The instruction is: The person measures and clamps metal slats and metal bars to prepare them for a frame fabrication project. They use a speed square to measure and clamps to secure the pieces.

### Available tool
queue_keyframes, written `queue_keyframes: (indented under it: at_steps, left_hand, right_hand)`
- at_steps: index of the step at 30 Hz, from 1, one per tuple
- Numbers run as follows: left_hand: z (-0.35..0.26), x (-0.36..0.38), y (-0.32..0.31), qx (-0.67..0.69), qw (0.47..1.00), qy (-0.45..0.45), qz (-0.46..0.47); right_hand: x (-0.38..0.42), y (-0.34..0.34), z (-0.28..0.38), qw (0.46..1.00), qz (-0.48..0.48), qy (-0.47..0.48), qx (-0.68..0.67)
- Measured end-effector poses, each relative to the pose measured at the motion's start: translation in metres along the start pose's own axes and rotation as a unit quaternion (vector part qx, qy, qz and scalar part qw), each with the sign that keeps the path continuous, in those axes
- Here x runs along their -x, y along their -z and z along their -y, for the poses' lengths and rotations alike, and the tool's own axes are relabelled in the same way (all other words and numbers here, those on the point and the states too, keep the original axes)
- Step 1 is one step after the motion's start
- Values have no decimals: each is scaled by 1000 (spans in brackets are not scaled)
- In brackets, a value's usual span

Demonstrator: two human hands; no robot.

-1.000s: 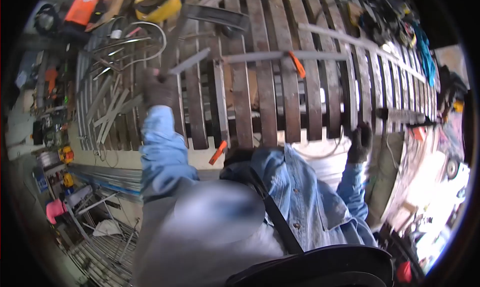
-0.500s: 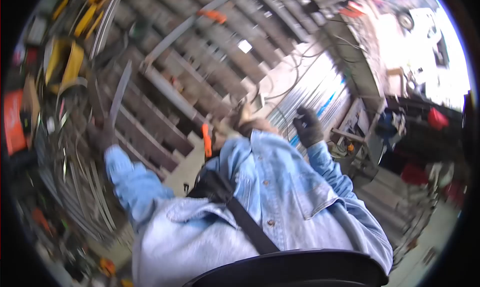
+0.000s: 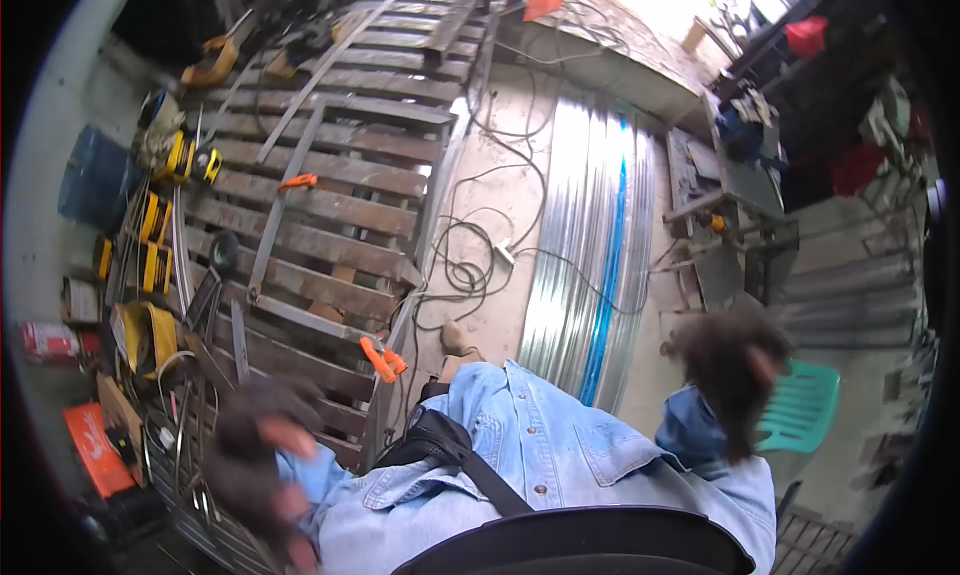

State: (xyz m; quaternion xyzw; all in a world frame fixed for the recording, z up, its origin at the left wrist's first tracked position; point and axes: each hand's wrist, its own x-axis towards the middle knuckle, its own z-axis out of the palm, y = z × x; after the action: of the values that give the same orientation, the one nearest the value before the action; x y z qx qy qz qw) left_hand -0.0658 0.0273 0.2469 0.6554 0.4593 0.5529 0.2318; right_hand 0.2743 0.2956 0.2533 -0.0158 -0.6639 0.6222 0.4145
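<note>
We've got glossy, ridged metal lengths (image 3: 560,245), prob. galv.; bench slats (image 3: 365,213) matt & rough, wood or rusty metal, can't tell. Our denim shirt (image 3: 545,430) = matt cloth; L glove (image 3: 250,450) & R glove (image 3: 728,360) dull fabric, blurred. Green chair (image 3: 805,405): smooth plastic. Floor (image 3: 512,190): matt, approx. concrete.

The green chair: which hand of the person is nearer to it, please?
Right. The right hand is beside the green chair in the view, partly overlapping it; the left hand is across the body, by the slatted bench.
</note>
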Motion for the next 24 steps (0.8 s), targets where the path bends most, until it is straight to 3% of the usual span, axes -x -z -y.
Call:
queue_keyframes:
  at_steps: [2,3,6,7,11,16,20,24]
  left_hand:
    - [-25,-44,-31,103,983,7,149]
    - [-35,-63,-47,128,970,14,204]
    - [-49,-113,-119,166,914,-198,312]
    - [-53,-121,-138,150,917,-224,294]
    - [-65,-147,-198,170,891,-281,313]
    - [-84,-164,-248,195,858,-368,301]
    - [-100,-164,-261,193,854,-421,235]
    - [-113,-156,-267,160,859,-475,104]
  right_hand:
    - [21,32,52,947,308,81,-48]
    - [33,32,72,913,399,75,-41]
    - [55,0,108,944,265,193,-20]
    - [70,2,118,949,231,216,-10]
    - [133,19,156,974,187,125,38]
    - [168,-7,207,960,70,184,197]
    - [183,-9,226,938,44,228,259]
    - [188,-9,249,898,18,288,333]
